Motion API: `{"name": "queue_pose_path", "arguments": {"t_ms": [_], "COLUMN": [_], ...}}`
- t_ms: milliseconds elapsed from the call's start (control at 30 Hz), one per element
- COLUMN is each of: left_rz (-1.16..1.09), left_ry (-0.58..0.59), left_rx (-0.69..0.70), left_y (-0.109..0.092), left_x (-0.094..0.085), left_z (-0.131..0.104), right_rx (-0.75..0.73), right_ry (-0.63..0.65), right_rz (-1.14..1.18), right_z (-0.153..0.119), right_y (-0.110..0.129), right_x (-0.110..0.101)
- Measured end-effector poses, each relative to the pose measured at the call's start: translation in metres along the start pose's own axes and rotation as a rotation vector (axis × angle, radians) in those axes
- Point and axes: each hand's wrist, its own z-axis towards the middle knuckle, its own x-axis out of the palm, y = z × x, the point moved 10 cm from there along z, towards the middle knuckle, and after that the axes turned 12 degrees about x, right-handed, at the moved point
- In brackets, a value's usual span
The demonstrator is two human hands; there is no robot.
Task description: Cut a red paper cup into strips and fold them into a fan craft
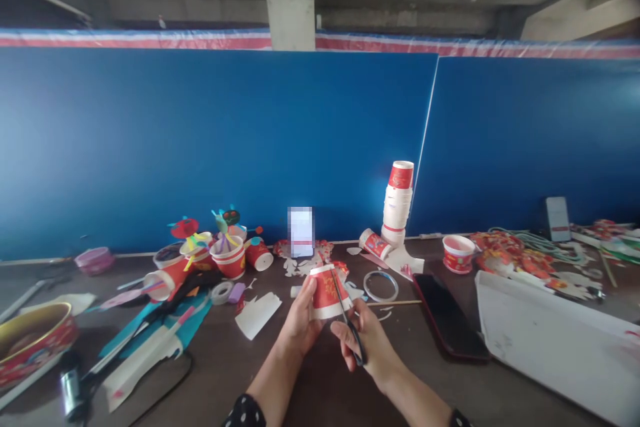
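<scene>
In front of me, my left hand [303, 317] grips a red and white paper cup [325, 291], which is turned upside down with its wider white rim low. My right hand [367, 337] holds scissors [354, 333] with black handles. Their blades reach up along the cup's right side, and I cannot tell how far they cut into it. Just left of my hands lies a piece of white paper [259, 315]. A roll of wire [381, 286] and a thin wooden stick [395, 303] rest on the table to the right.
A tall stack of paper cups [397, 203] stands by the blue partition [225, 133]. Decorated cups [229, 258] fill the left back. A dark phone [450, 317] and a white tray-like sheet [555, 340] lie right. A red tin [37, 347] stands far left, near a glue gun [73, 383].
</scene>
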Motion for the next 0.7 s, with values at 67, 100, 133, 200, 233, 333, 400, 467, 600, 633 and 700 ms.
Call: {"name": "queue_pose_path", "arguments": {"t_ms": [67,100,133,200,233,333,400,467,600,633,700], "left_rz": [-0.046,-0.060,-0.063,-0.061,-0.060,-0.057,-0.060,-0.062,-0.068,-0.071,-0.070], "left_ry": [0.001,-0.011,-0.027,-0.033,-0.025,-0.016,-0.028,-0.042,-0.097,-0.104,-0.095], "left_rx": [-0.011,-0.015,-0.014,-0.014,-0.013,0.012,0.028,0.035,0.058,0.063,0.072], "left_y": [0.002,0.002,0.002,0.002,0.001,-0.002,-0.004,-0.006,-0.009,-0.009,-0.010], "left_x": [-0.002,-0.004,-0.007,-0.009,-0.010,-0.011,-0.013,-0.015,-0.019,-0.019,-0.017], "left_z": [0.002,0.003,0.005,0.007,0.008,0.011,0.013,0.014,0.014,0.014,0.014], "right_rx": [0.001,0.004,0.010,0.022,0.031,0.068,0.095,0.109,0.130,0.136,0.146], "right_ry": [0.010,0.014,0.018,0.015,0.015,0.021,0.028,0.023,-0.001,-0.006,-0.011], "right_rz": [0.003,0.009,0.013,0.015,0.009,-0.014,-0.032,-0.049,-0.078,-0.081,-0.079], "right_z": [0.000,0.001,0.001,0.002,0.002,0.004,0.005,0.004,0.001,0.000,0.000], "right_y": [-0.003,-0.005,-0.007,-0.010,-0.012,-0.018,-0.021,-0.022,-0.019,-0.018,-0.018], "right_x": [0.001,0.001,0.001,0.000,0.000,0.001,0.002,0.003,0.004,0.005,0.005]}}
